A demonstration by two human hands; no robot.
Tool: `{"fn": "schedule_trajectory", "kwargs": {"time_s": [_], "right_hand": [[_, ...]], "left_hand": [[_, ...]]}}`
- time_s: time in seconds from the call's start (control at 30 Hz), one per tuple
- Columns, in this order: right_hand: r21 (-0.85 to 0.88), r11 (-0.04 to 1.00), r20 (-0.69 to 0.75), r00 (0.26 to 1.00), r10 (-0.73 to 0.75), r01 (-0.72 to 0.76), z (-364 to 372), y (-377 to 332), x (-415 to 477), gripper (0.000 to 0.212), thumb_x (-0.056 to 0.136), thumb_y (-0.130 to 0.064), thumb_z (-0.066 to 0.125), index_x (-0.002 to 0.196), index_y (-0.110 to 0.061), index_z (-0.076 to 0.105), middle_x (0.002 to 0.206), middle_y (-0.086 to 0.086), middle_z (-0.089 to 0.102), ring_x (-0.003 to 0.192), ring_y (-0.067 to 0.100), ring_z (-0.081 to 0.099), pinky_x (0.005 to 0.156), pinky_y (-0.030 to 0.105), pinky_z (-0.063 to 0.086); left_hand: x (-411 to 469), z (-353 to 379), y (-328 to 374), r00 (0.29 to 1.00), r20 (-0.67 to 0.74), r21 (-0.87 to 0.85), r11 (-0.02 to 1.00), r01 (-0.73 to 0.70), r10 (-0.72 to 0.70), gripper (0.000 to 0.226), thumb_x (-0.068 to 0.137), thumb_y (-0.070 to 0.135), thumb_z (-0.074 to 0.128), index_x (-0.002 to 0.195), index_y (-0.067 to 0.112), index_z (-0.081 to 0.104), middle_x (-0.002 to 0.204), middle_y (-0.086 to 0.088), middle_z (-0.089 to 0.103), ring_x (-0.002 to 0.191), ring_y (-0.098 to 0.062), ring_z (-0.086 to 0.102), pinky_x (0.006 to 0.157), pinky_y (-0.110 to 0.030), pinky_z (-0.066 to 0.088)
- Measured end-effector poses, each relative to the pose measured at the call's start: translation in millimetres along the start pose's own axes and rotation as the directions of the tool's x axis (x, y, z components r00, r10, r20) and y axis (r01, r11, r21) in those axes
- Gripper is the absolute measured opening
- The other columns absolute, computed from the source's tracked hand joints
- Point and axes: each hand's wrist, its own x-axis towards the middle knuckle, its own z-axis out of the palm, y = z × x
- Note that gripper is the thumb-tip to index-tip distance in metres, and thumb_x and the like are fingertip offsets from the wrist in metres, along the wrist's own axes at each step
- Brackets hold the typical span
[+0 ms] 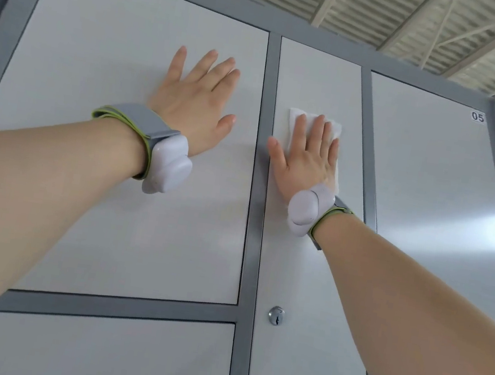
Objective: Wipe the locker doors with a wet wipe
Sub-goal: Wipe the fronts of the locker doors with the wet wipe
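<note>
Flat and spread, my right hand [306, 160] presses the wet wipe [332, 127] on the narrow locker door [300, 275], up high above the keyhole [276, 315]. Straight fingers push more of the wipe on the door, so it cleans a big patch. My left hand [198, 99] lies open on door 01 [112, 71], holding nothing. I think it helps me stay steady while I reach up.
</note>
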Motion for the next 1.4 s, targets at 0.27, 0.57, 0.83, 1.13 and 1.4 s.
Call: {"fn": "schedule_trajectory", "kwargs": {"time_s": [0.27,0.57,0.83,1.13,1.4], "right_hand": [[0.018,0.92,0.051,0.918,-0.393,0.392,-9,19,12,0.069,0.096,-0.059,0.006,0.154,-0.02,0.002,0.161,0.002,-0.007,0.147,0.014,-0.012,0.118,0.032,-0.012],[0.014,0.954,0.029,0.953,-0.3,0.3,-12,60,29,0.065,0.1,-0.054,0.013,0.154,-0.02,0.002,0.161,0.001,-0.007,0.147,0.015,-0.012,0.118,0.032,-0.011],[0.029,0.994,-0.011,0.995,-0.101,0.101,-19,49,80,0.068,0.099,-0.055,0.011,0.154,-0.016,0.001,0.16,0.011,-0.008,0.147,0.024,-0.012,0.119,0.038,-0.008],[0.002,0.961,-0.034,0.961,-0.275,0.275,-17,29,82,0.069,0.098,-0.057,0.012,0.154,-0.017,0.002,0.161,0.007,-0.006,0.148,0.02,-0.011,0.119,0.036,-0.008],[0.016,0.982,-0.046,0.982,-0.185,0.186,-15,47,78,0.07,0.098,-0.058,0.012,0.154,-0.018,0.002,0.161,0.009,-0.007,0.148,0.022,-0.01,0.119,0.036,-0.007]], "left_hand": [[25,1,16,0.998,0.004,0.057,0.996,0.066,-0.066,0.06,0.101,0.037,0.026,0.151,0.011,0.007,0.16,0.0,0.001,0.146,-0.018,-0.006,0.116,-0.046,-0.007],[46,20,31,0.99,0.031,0.073,0.988,0.138,-0.14,0.058,0.101,0.037,0.024,0.151,0.011,0.009,0.16,-0.001,0.003,0.146,-0.02,-0.003,0.116,-0.047,-0.005],[76,14,22,0.978,-0.054,0.045,0.978,0.205,-0.203,0.058,0.101,0.038,0.026,0.15,0.01,0.013,0.16,-0.002,0.007,0.146,-0.02,0.0,0.116,-0.046,-0.004],[76,23,9,0.97,0.008,0.089,0.966,0.241,-0.242,0.06,0.1,0.042,0.022,0.151,0.011,0.012,0.16,0.0,0.006,0.146,-0.019,-0.002,0.116,-0.046,-0.006],[76,29,14,0.965,-0.02,0.08,0.962,0.261,-0.26,0.059,0.1,0.041,0.024,0.149,0.009,0.017,0.159,-0.001,0.011,0.146,-0.021,0.003,0.116,-0.048,-0.004]]}}
